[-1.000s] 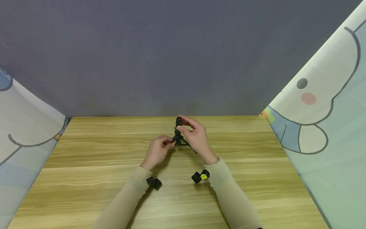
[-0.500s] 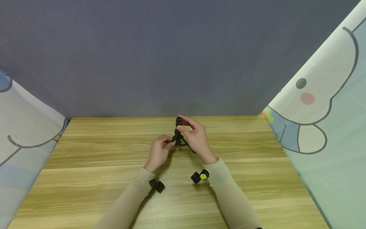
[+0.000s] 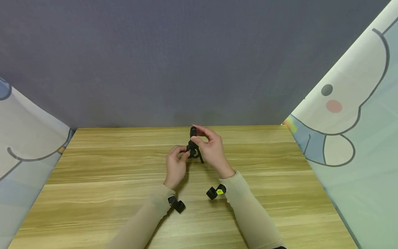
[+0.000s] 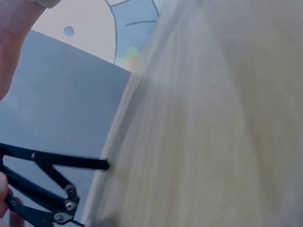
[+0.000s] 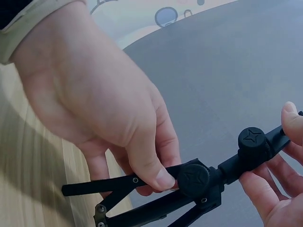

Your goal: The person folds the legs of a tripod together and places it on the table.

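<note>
Both hands hold a small black tripod (image 3: 193, 143) above the far middle of the table, its top pointing away in the head view. My right hand (image 3: 212, 148) grips the upper stem between thumb and fingers. Lower down, my left hand (image 3: 176, 165) pinches the leg section. The right wrist view shows the left thumb against a leg beside a round knob (image 5: 193, 180) with a star mark. A second star knob (image 5: 252, 140) sits higher on the stem, near the right fingers. Hinged legs (image 4: 71, 161) and their braces appear in the left wrist view.
The wooden table (image 3: 93, 180) reaches back to a grey panel (image 3: 186, 62). Cartoon-printed sheets (image 3: 348, 138) flank it on both sides. Each wrist wears a small black camera, one near the right cuff (image 3: 212, 193).
The visible right leg has swung inward, so the legs look less spread. My left hand has turned and shifted slightly right, its forearm following. The right hand has barely moved.
</note>
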### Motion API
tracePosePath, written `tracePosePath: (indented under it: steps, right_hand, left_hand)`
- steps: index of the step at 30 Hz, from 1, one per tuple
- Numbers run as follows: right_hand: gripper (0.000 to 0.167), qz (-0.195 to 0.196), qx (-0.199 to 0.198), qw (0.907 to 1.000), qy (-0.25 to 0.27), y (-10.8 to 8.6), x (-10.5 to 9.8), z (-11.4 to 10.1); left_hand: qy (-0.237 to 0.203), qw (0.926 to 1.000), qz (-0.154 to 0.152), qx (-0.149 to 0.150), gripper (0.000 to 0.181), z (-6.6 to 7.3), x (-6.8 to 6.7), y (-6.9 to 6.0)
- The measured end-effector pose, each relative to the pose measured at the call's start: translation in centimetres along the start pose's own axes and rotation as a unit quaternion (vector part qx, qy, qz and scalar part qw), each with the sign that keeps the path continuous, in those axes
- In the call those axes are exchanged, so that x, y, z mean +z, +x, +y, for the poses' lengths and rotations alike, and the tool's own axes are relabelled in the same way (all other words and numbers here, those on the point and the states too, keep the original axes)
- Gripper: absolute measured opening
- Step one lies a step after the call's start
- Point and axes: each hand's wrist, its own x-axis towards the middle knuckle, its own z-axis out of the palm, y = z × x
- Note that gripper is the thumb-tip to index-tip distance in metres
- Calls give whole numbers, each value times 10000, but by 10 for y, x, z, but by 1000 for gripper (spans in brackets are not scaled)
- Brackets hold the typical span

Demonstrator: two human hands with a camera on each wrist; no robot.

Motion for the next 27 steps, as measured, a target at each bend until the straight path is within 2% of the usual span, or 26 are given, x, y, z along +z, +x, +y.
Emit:
tracePosePath:
  steps: [3, 6, 9, 12, 19, 27]
  right_hand:
    - [37, 61, -22, 10000, 37, 0, 0, 0]
    - [37, 118, 1, 9999, 88, 0, 1, 0]
    - [37, 130, 66, 9999, 76, 0, 2, 0]
    - [38, 110, 173, 9998, 27, 0, 4, -1]
    - [40, 116, 96, 9998, 109, 0, 6, -1]
    - [36, 123, 109, 9998, 95, -1, 5, 0]
  left_hand:
    - [-223, 9997, 129, -29, 7, -2, 3, -1]
    - [-397, 9988, 165, -225, 8, -3, 4, -1]
    - [-393, 9977, 246, -486, 8, -2, 1, -2]
    - [-211, 9969, 365, -666, 8, 0, -1, -2]
    - [106, 9970, 441, -620, 6, 4, -2, -2]
    - [-100, 9972, 376, -633, 5, 3, 0, -3]
